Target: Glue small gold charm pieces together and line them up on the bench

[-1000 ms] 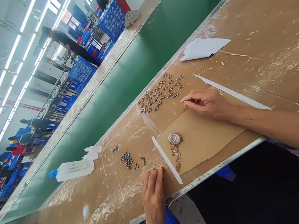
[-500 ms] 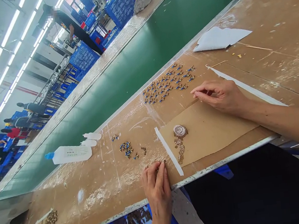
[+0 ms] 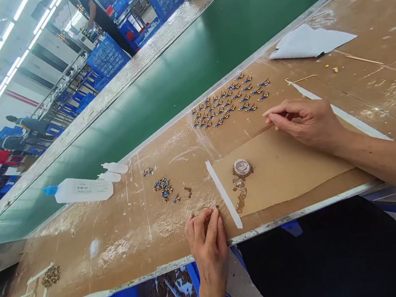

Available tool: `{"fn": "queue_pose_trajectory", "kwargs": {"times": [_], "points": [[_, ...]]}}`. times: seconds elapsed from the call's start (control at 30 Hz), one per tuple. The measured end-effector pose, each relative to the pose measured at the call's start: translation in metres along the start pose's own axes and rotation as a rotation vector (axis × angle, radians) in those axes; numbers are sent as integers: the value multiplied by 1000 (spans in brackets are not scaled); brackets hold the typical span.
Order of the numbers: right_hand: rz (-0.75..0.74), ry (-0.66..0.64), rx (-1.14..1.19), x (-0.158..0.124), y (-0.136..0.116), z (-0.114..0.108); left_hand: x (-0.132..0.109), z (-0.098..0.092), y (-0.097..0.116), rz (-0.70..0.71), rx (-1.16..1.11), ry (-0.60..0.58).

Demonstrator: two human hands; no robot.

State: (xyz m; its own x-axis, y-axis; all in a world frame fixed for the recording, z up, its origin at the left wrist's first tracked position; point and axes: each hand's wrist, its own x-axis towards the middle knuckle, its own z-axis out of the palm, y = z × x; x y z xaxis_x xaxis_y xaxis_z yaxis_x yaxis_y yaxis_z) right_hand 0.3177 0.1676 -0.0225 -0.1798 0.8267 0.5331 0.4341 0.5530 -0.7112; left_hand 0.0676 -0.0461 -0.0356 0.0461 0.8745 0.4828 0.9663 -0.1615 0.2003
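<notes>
We seem to be fetching a disc [image 3: 217, 207], on the bench [image 3: 168, 142] just beyond our left hand [image 3: 209, 247]; whether the bent fingers pinch it, we cannot tell. Our right hand [image 3: 309, 121] presses fingertips together. Next likely calls for delicate lifting.

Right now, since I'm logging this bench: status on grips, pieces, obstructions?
Left grip at small dark disc. Right grip by far edge of brown sheet, hold unclear. Blue-gold pieces spread beyond. Tape strip between disc and sheet.
</notes>
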Motion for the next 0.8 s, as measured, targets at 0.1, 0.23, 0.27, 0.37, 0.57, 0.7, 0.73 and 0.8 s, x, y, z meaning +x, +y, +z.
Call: {"fn": "queue_pose_trajectory", "kwargs": {"times": [0.1,0.23,0.27,0.37,0.57,0.7,0.73,0.8], "points": [[-6,-2,-13,0,0,0,-2,2,-1,-19,-10,5],[-3,-8,-11,-1,1,1,-3,3,-2,-39,-22,-4],[-2,-7,-11,-1,1,1,-2,3,-1,-41,-20,-12],[-11,-5,-15,-1,1,1,0,3,0,-34,-6,-17],[-19,-4,-26,1,2,1,3,1,5,18,0,-25],[-18,6,-3,1,2,1,2,2,6,-19,-55,-9],[-18,10,1,1,2,1,1,3,6,-29,-60,2],[-17,14,8,1,2,1,1,3,6,-38,-56,18]]}}
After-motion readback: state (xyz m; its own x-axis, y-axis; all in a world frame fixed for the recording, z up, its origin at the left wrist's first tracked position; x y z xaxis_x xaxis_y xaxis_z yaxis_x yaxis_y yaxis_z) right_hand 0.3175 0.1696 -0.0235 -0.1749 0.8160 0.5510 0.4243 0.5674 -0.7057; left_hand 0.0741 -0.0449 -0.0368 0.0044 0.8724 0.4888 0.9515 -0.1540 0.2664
